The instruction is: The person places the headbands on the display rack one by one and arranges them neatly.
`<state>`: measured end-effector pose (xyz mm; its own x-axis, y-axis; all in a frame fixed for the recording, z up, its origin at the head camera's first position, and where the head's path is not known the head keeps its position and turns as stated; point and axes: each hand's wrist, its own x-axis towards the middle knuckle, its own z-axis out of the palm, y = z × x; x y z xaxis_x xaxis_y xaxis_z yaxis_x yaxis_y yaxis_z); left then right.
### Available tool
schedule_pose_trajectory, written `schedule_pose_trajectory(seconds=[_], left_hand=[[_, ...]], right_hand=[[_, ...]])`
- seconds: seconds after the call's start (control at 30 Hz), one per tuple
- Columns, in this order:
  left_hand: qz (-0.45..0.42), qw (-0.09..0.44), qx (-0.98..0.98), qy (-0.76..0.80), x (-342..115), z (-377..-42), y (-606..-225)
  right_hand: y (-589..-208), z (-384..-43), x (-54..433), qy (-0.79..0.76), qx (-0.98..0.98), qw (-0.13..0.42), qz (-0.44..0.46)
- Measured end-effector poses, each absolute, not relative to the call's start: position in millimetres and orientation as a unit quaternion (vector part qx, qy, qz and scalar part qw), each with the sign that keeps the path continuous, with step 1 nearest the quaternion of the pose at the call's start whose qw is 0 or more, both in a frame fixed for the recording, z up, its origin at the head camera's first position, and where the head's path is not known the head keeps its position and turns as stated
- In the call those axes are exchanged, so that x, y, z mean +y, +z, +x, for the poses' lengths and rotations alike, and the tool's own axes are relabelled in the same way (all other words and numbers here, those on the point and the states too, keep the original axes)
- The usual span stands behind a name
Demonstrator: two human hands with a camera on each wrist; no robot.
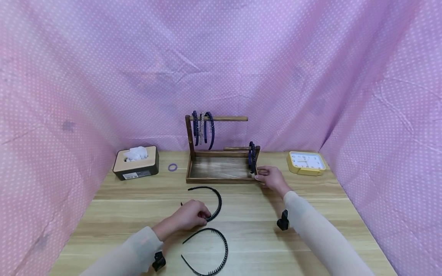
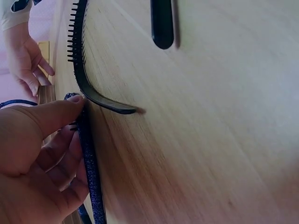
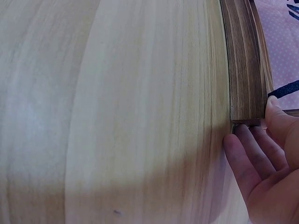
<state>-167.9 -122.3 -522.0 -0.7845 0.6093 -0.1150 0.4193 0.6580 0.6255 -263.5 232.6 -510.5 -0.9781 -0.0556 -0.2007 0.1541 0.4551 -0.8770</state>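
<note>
Between thumb and fingers my left hand (image 1: pixel 189 215) pinches a dark toothed headband (image 1: pixel 219 201), which lies on the table. Its band looks glittery (image 2: pixel 92 172) in the left wrist view. Nearer to me lies a second, black toothed headband (image 1: pixel 226 251), its open ends facing left. My right hand (image 1: pixel 272 178) grips the front right corner of a brown wooden headband rack (image 1: pixel 221 180), thumb on the rim and fingers against the side. Several headbands, one of them sparkly (image 1: pixel 202 130), hang on the upper bar; dark headbands (image 1: pixel 253 157) hang at the lower bar's right end.
A tissue box (image 1: pixel 136 164) stands at the back left, with a small purple ring (image 1: pixel 172 167) beside it. At the back right is a yellow clock (image 1: pixel 306 163). Pink dotted cloth (image 1: pixel 221 69) surrounds the wooden table (image 1: pixel 255 237) at the back and sides.
</note>
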Motion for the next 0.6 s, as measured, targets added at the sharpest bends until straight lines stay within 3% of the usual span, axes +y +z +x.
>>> schedule_pose_trajectory(seconds=[0.27,0.6], left_hand=[[0.286,0.138,0.905,0.282,-127.0,-165.7,-516.3],[0.277,0.091,0.901,0.322,-129.4,-154.8,-483.4]], right_hand=[[-510.5,-263.6,232.2,-0.519,0.848,0.101,0.028],[-508.7,-263.7,233.0,-0.511,0.853,0.102,0.029]])
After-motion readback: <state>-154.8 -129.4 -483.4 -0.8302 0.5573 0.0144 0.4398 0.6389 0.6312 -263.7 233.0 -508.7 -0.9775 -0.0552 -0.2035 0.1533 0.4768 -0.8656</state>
